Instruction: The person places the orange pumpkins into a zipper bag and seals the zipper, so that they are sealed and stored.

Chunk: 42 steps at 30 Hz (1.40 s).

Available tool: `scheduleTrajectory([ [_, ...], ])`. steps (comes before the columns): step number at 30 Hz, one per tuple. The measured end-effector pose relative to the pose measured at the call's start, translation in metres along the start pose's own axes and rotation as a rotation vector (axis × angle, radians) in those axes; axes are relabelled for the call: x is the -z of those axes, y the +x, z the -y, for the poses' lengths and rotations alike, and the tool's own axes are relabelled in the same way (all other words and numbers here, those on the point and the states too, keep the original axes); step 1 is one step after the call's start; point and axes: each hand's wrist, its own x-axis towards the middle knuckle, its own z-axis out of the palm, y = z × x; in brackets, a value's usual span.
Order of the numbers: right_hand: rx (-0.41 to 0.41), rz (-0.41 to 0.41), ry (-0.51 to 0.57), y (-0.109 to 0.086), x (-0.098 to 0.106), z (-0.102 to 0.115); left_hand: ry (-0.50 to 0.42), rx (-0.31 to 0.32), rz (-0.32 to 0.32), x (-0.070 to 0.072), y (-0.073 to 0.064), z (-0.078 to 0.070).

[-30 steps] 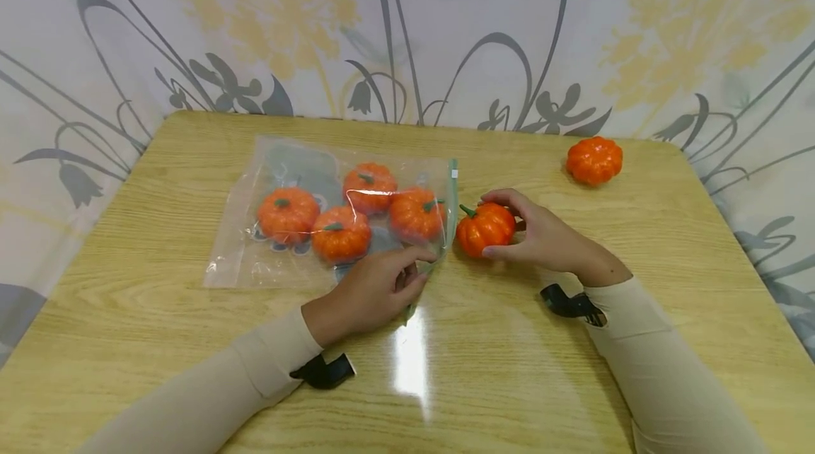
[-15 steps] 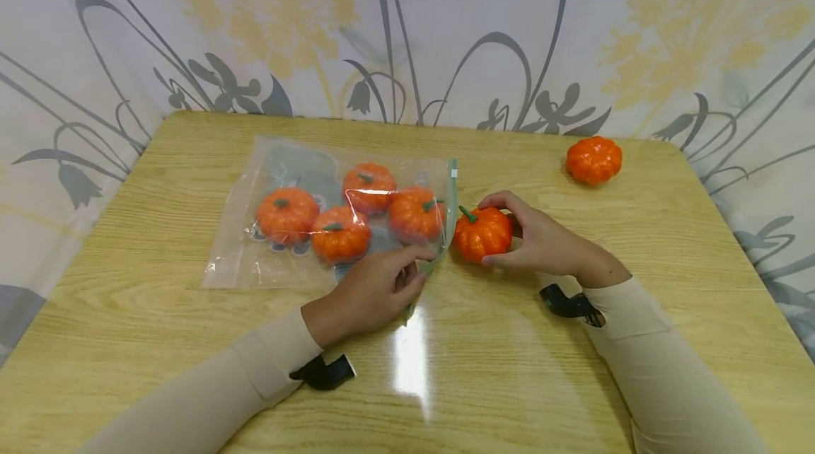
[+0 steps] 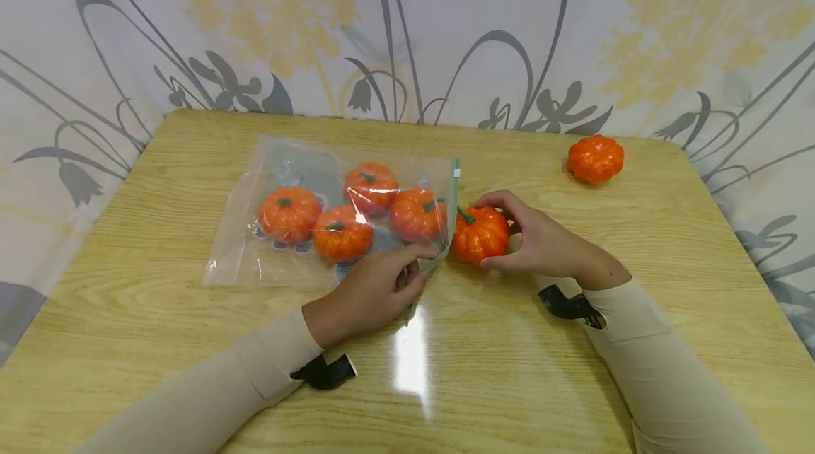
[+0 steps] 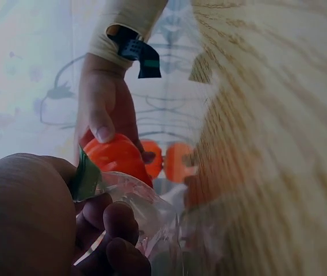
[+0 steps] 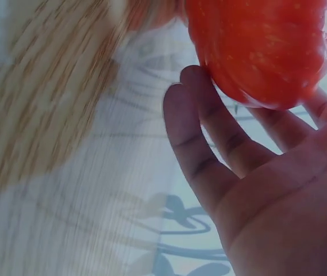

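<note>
In the head view a clear zip bag (image 3: 280,266) with a green strip along its opening lies flat, several small orange pumpkins inside it. My left hand (image 3: 372,289) pinches the near corner of that opening; the left wrist view shows the green strip (image 4: 87,177) between thumb and fingers. My right hand (image 3: 541,238) holds another orange pumpkin (image 3: 479,236) between thumb and fingers, right at the bag's mouth. Its green stem touches or overlaps the strip; which one, I cannot tell. The right wrist view has the pumpkin (image 5: 261,52) against the fingers.
One more orange pumpkin (image 3: 595,159) sits at the back right of the wooden table (image 3: 528,383). Behind the table hangs a pale cloth (image 3: 439,22) with grey and yellow flowers. A bright reflection lies on the tabletop near the left hand.
The right hand has brought its pumpkin slightly left, up to the bag's green edge. The left hand stays in place on the bag's corner.
</note>
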Motion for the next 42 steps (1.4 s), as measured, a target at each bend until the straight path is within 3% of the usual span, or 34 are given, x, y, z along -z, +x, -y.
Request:
scheduleTrajectory([
  [14,0.042,0.015,0.04,0.001,-0.006,0.007,-0.029,-0.05,-0.044,0.002,-0.001,-0.003],
  [30,0.019,0.042,0.079,0.002,-0.013,0.007,-0.066,-0.051,-0.046,0.0,0.0,-0.003],
  [42,0.029,0.005,0.029,0.006,-0.018,0.01,-0.058,-0.072,-0.057,0.0,0.0,-0.003],
])
